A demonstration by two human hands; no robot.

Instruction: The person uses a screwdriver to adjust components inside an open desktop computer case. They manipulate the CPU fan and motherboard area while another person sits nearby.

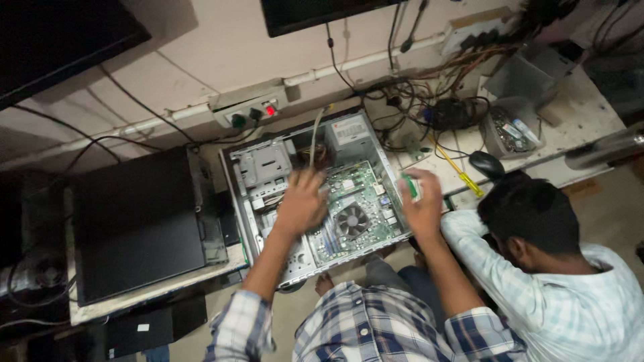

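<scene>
Head view: left hand (302, 201) spread open inside PC case (249, 221) over motherboard (359, 188), right hand (422, 208) pinching green module (410, 186); mid-fitting, seating needs alignment.

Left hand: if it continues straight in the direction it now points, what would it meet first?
Probably the grey drive cage at the far end of the open computer case; the left hand points up-image toward it, though depth is unclear.

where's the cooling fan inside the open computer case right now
In the head view, the cooling fan sits on the green motherboard in the open computer case, near the frame's centre, between the left hand and the right hand.
</scene>
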